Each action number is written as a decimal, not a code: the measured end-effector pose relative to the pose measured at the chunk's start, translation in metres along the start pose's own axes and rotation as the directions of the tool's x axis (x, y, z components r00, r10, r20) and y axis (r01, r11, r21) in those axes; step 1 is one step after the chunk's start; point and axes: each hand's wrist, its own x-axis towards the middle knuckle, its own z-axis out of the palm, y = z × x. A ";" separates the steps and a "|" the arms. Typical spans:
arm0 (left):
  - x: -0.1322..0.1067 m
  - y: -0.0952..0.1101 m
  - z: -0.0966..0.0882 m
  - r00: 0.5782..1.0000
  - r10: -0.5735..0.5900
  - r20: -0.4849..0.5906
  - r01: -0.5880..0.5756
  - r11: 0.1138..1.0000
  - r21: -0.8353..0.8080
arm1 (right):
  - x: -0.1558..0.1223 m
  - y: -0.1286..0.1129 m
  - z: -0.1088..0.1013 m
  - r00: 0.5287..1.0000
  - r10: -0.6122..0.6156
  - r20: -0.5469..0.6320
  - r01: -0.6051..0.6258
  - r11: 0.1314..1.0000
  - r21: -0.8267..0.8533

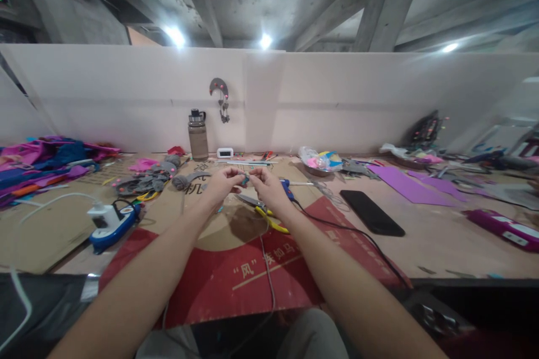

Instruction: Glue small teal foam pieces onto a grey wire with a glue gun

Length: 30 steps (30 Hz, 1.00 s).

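Note:
My left hand [224, 185] and my right hand [265, 186] are raised close together over the cardboard, fingers pinched. Between their fingertips is a small teal piece [245, 179], too small to name for certain; both hands seem to grip it. Just below my right hand lie scissors with yellow handles [275, 225], their blades partly under the hand. Behind my right wrist is a blue glue gun [287, 189], partly hidden, its black cord running right. Under the hands lies a red and brown cardboard sheet [210, 286].
Grey felt pieces [151, 176] and a blue power strip [115, 228] lie to the left. A water bottle [197, 136] stands at the back. To the right are a black phone [372, 212], purple sheets [408, 184], a bowl of scraps [320, 162] and a magenta case [503, 230].

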 end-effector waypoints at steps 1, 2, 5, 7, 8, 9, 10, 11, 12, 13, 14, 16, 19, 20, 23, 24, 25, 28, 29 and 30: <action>0.000 0.000 0.000 0.999 0.025 -0.031 -0.024 1.000 0.018 | 0.000 0.000 0.000 1.000 -0.011 -0.011 0.011 1.000 0.002; 0.001 0.000 0.000 0.997 0.051 -0.065 -0.049 0.998 0.038 | -0.001 0.000 0.000 0.999 -0.028 -0.018 0.028 1.000 0.000; 0.001 0.000 0.001 0.992 0.086 -0.094 -0.082 0.996 0.044 | -0.002 -0.001 -0.002 0.996 -0.084 -0.036 0.081 0.995 -0.060; 0.000 0.000 0.002 0.997 0.063 -0.047 -0.063 0.998 0.000 | -0.003 -0.003 -0.003 0.995 -0.096 -0.039 0.091 0.990 -0.104; 0.000 0.000 0.003 0.998 0.054 -0.024 -0.054 0.998 -0.016 | -0.003 -0.004 -0.003 0.995 -0.095 -0.043 0.090 0.989 -0.117; -0.001 -0.001 0.003 0.999 0.048 -0.008 -0.048 0.999 -0.025 | -0.003 -0.005 -0.004 0.995 -0.091 -0.050 0.085 0.989 -0.124; -0.001 -0.001 0.004 0.999 0.044 0.002 -0.044 0.999 -0.030 | -0.003 -0.006 -0.004 0.995 -0.084 -0.058 0.076 0.989 -0.128; -0.001 -0.001 0.004 0.999 0.039 0.009 -0.039 0.999 -0.036 | -0.004 -0.007 -0.004 0.995 -0.076 -0.064 0.067 0.989 -0.130; -0.001 -0.001 0.005 0.999 0.029 0.016 -0.028 0.998 -0.048 | -0.004 -0.008 -0.004 0.995 -0.069 -0.069 0.060 0.990 -0.130; -0.001 -0.001 0.005 1.000 0.013 0.025 -0.012 0.998 -0.065 | -0.004 -0.009 -0.004 0.995 -0.065 -0.073 0.055 0.990 -0.133; -0.002 -0.001 0.006 0.999 -0.006 0.038 0.009 0.996 -0.084 | -0.003 -0.009 -0.004 0.995 -0.063 -0.075 0.052 0.989 -0.141; -0.002 -0.001 0.006 0.997 -0.037 0.063 0.044 0.993 -0.111 | -0.003 -0.009 -0.004 0.995 -0.064 -0.079 0.050 0.985 -0.163; -0.003 0.001 0.006 0.996 -0.048 0.073 0.056 0.993 -0.105 | -0.004 -0.008 -0.003 0.995 -0.071 -0.071 0.057 0.982 -0.180; -0.003 0.002 0.006 0.997 -0.050 0.062 0.056 0.994 -0.092 | -0.004 -0.007 -0.003 0.995 -0.076 -0.065 0.063 0.982 -0.180; -0.005 0.005 0.006 0.998 -0.065 0.019 0.066 0.996 -0.056 | -0.005 -0.007 -0.003 0.995 -0.089 -0.050 0.077 0.978 -0.195; -0.005 0.005 0.006 0.998 -0.067 0.009 0.068 0.996 -0.052 | -0.005 -0.007 -0.003 0.995 -0.091 -0.049 0.079 0.975 -0.207; -0.005 0.005 0.006 0.998 -0.067 0.004 0.067 0.996 -0.050 | -0.005 -0.007 -0.004 0.995 -0.092 -0.047 0.079 0.972 -0.220; -0.004 0.003 0.005 0.998 -0.060 0.009 0.060 0.997 -0.040 | -0.006 -0.009 -0.005 0.995 -0.089 -0.044 0.075 0.963 -0.260; -0.004 0.003 0.005 0.998 -0.057 0.015 0.057 0.998 -0.033 | -0.006 -0.009 -0.005 0.995 -0.086 -0.045 0.071 0.959 -0.273; -0.003 0.002 0.005 0.998 -0.052 0.022 0.053 0.998 -0.026 | -0.006 -0.010 -0.005 0.995 -0.084 -0.047 0.067 0.955 -0.288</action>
